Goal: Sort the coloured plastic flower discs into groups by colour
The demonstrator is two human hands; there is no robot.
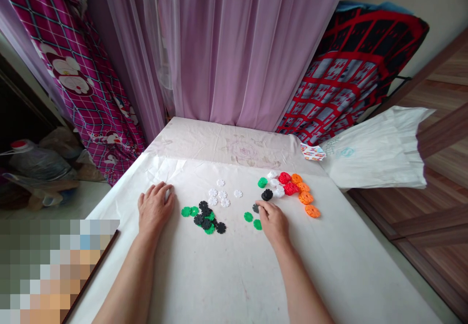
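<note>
On the left of the white-covered table, my left hand (156, 208) rests palm down with its fingers spread. A small whitish patch shows beside its thumb, too unclear to name. My right hand (273, 221) pinches the edge of a black notched plastic disc (255, 208) at the table surface. Close to these fingers lie two green discs (248, 216) and a black stack (267, 194). Between my hands, several white discs (223, 194) lie loosely spread, and black and green discs (204, 218) overlap in a mixed heap.
Beyond my right hand sit groups of red discs (291, 188), orange discs (306, 197), white discs (279, 191) and a green stack (262, 182). A small patterned paper box (313, 152) and a white bag (380, 148) are at the table's right edge. Purple curtains (234, 46) hang behind.
</note>
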